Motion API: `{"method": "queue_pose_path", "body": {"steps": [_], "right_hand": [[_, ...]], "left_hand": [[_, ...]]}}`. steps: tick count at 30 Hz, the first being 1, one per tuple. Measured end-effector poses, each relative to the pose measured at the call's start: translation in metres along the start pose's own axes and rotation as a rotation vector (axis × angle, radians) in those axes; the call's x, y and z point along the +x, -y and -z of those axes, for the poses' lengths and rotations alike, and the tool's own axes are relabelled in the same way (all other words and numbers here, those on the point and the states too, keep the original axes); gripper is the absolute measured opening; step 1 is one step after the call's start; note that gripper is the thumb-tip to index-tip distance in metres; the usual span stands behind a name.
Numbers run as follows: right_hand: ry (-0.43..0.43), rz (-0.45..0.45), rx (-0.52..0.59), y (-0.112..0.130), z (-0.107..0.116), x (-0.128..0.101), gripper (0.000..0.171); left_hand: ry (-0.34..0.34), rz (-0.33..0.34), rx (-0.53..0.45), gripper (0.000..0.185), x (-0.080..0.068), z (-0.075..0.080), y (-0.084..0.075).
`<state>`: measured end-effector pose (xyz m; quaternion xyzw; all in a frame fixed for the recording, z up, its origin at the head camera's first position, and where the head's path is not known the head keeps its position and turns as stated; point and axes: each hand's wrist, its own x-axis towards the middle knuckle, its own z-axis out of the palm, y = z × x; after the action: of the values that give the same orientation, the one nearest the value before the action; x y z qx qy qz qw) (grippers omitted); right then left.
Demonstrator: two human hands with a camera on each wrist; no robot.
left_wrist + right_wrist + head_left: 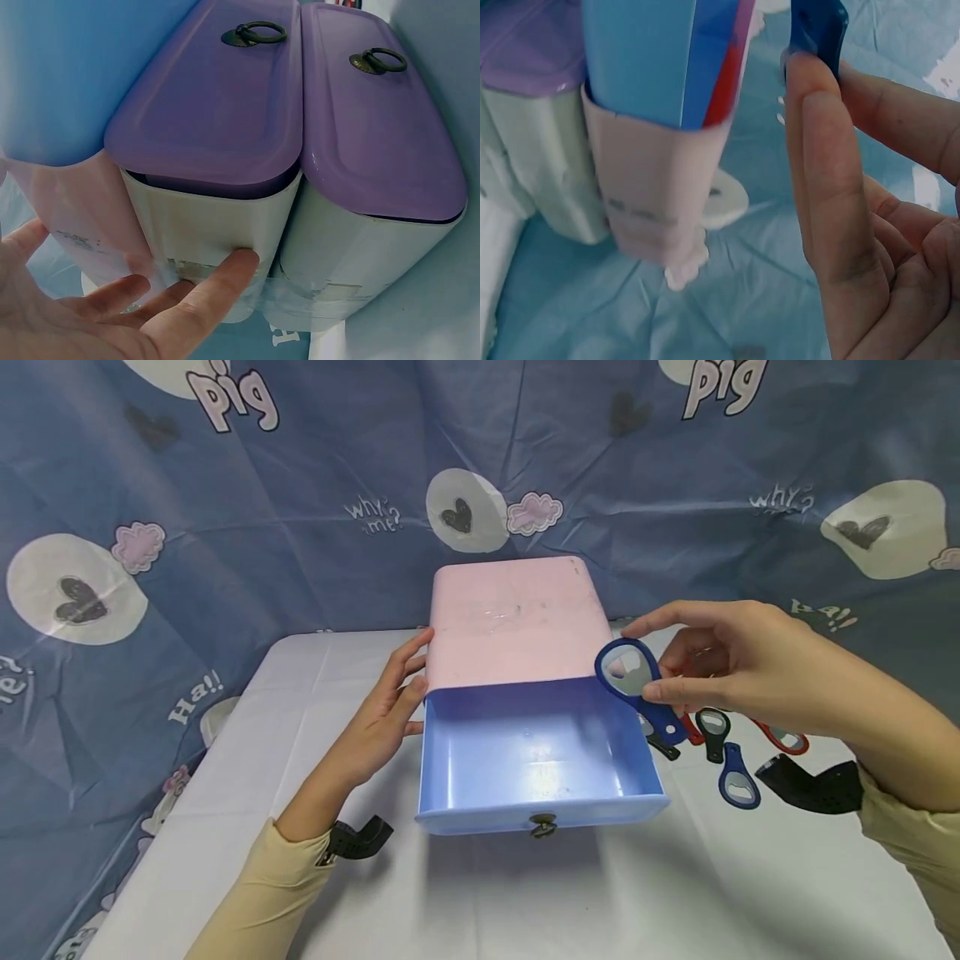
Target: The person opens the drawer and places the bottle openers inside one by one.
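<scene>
Left hand [378, 714] flat with fingers straight against the left side of the pink case [517, 622]; right hand [731, 664] pinches a blue bottle opener [636, 681] by its ring, held above the right edge of the pulled-out blue drawer [536, 760]. More openers [731, 760] lie on the white table [525, 893], right of the drawer, below the right hand.

drawer [536, 760] before box [517, 618] | openers [731, 752] right, on table [525, 893]
</scene>
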<state>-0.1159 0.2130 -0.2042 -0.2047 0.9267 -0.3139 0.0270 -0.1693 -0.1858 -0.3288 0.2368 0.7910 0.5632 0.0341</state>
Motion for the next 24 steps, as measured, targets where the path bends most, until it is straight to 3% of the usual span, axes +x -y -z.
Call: {"method": "queue_pose_path", "body": {"steps": [4,14,24], "right_hand": [[0.076,0.038,0.018,0.011,-0.003,0.013,0.052],[0.239,0.011,0.047,0.043,-0.023,0.039,0.054],[0.395,0.02,-0.026,0.078,-0.044,0.06,0.052]], "left_hand": [[0.006,-0.001,0.004,0.057,0.0,-0.001,0.0],[0.028,0.012,-0.008,0.057,0.004,-0.005,-0.003],[0.022,0.007,-0.008,0.056,-0.002,0.002,-0.006]]}}
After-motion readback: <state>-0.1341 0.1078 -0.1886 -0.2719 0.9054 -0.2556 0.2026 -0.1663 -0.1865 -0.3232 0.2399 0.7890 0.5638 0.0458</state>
